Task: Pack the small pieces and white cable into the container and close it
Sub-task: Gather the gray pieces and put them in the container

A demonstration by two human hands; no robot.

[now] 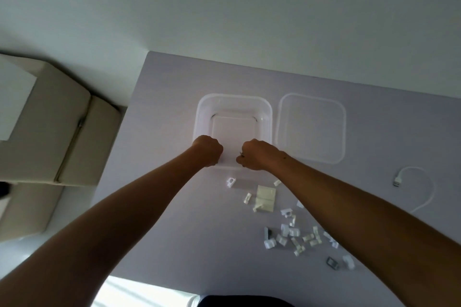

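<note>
While both hands hang over the near rim of the clear container (233, 117), the left hand (208, 151) is curled into a fist and the right hand (255, 154) is bunched too, with something tiny showing at its fingers (241, 157); what either holds, if anything, I cannot tell. The container looks empty and sits open on the desk (174, 207), its lid (311, 128) lying flat just beside it on the right. Most of the small pieces (296, 234) are scattered nearer the person, under the right forearm, and the white cable (421, 189) lies curled well off to the right. To do this step well, the hands should be fully over the opening before letting go, low enough that nothing bounces out. Sweeping the loose pieces together first would probably save trips.
</note>
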